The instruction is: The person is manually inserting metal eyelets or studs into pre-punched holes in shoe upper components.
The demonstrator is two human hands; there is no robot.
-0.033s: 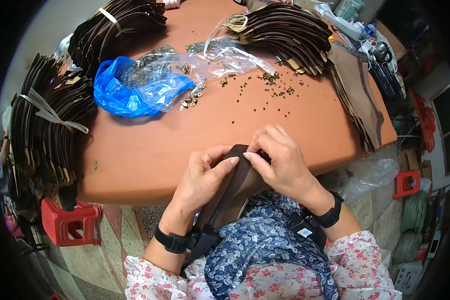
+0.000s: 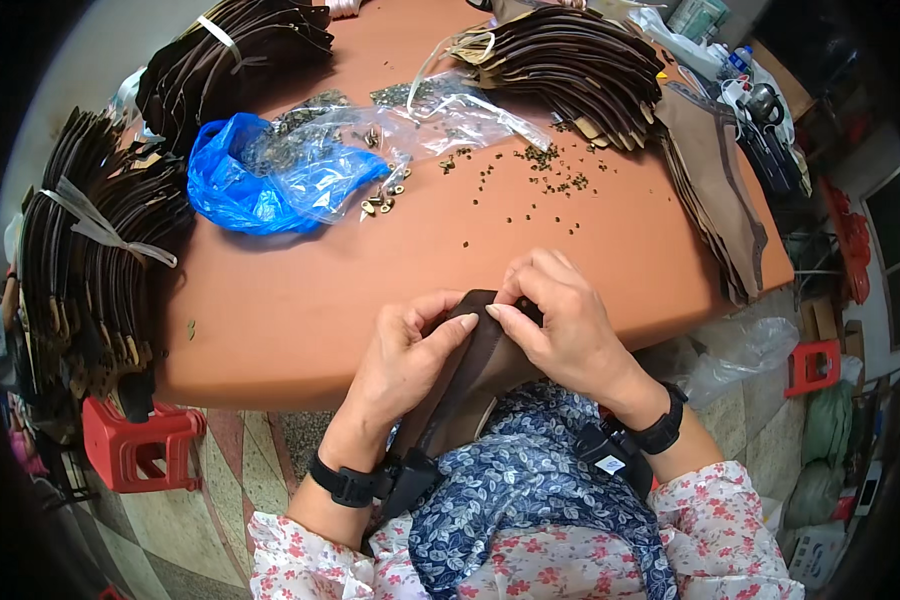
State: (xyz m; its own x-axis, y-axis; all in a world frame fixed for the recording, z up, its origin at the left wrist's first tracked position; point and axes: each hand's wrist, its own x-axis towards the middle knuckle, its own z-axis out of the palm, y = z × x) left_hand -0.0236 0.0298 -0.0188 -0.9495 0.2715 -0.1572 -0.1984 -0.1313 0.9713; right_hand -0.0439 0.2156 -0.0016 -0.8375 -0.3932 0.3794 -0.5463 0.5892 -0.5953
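A dark brown stitched leather piece (image 2: 480,360) is held between my hands at the table's front edge, its lower part reaching down toward my lap. My left hand (image 2: 410,340) pinches its left side, thumb on top near the upper end. My right hand (image 2: 558,318) is closed at the upper right of the piece, thumb and forefinger pressed together on it. Whether a small part sits between those fingertips cannot be made out. Beyond my hands, small dark metal bits (image 2: 565,180) lie scattered on the table, with larger brass-coloured fittings (image 2: 382,200) left of them.
Tied stacks of brown leather pieces (image 2: 110,240) stand at the left, back left and back right of the orange-brown table (image 2: 300,310). A blue plastic bag (image 2: 235,185) and clear bags lie mid-table. More flat leather pieces (image 2: 705,170) hang over the right edge. Red stools (image 2: 140,445) stand below.
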